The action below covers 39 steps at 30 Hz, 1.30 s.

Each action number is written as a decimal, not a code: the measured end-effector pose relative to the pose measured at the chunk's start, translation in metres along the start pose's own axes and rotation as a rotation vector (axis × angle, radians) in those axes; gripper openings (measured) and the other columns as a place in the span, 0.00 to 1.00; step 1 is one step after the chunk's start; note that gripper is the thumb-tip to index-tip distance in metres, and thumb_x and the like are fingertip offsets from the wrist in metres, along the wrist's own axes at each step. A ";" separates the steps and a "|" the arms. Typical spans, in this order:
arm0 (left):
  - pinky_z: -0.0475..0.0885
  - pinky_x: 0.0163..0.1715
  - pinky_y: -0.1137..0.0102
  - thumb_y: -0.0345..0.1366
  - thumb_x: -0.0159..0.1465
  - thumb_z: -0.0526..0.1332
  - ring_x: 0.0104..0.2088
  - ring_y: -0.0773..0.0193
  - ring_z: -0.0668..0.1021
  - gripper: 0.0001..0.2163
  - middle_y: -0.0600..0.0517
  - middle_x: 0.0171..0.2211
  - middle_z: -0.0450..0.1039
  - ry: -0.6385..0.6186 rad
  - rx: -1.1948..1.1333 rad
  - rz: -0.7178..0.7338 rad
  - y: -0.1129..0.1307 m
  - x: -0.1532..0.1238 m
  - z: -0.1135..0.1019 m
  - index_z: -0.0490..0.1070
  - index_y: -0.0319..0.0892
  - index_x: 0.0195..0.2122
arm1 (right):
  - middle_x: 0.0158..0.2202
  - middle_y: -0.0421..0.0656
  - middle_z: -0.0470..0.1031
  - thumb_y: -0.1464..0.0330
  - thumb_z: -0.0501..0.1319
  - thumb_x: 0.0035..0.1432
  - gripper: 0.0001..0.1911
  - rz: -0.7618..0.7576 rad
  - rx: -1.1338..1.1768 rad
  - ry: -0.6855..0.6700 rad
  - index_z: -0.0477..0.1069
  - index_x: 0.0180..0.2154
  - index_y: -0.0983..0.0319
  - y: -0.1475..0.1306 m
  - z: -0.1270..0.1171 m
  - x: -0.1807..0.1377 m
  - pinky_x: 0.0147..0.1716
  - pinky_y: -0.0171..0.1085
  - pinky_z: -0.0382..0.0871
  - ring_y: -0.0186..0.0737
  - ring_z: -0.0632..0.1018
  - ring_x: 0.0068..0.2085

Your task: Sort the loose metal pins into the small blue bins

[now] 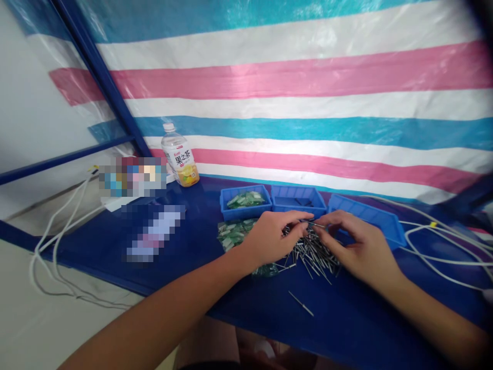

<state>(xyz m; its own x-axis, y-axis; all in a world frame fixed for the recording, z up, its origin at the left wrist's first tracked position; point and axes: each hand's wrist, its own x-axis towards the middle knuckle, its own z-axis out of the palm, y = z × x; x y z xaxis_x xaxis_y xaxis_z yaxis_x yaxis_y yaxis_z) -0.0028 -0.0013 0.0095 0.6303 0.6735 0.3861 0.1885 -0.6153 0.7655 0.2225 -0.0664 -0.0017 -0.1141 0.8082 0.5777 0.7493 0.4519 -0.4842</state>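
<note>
Above a heap of thin metal blind rivets [314, 254], my two hands meet with their fingertips close together. My left hand [273, 234] is closed in a pinch at one end of a slim rivet [316, 224]. The other end lies between the thumb and forefinger of my right hand [360, 246]. One loose rivet [301, 303] rests on the blue table nearer to me. Small green and clear packets [233, 234] lie beside the heap, partly behind my left hand.
Three blue bins stand in a row behind the heap: one with green packets [246, 211], a middle bin [319, 209] with a few dark pieces, and a right bin [389, 221]. A drink bottle [181, 156] stands back left. White cables [442, 262] lie right; more hang left.
</note>
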 end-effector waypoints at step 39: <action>0.80 0.41 0.63 0.40 0.69 0.66 0.39 0.58 0.86 0.16 0.48 0.43 0.86 0.099 -0.034 -0.001 0.002 0.002 0.001 0.77 0.46 0.56 | 0.39 0.43 0.80 0.68 0.62 0.67 0.18 0.014 0.065 -0.052 0.71 0.58 0.55 -0.005 0.000 0.001 0.31 0.38 0.77 0.41 0.81 0.34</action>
<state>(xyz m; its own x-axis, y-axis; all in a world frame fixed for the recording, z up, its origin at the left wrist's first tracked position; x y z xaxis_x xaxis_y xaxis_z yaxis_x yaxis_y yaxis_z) -0.0003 -0.0012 0.0113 0.5521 0.7126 0.4329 0.1623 -0.6012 0.7825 0.2187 -0.0681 0.0010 -0.1392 0.8324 0.5364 0.7070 0.4628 -0.5348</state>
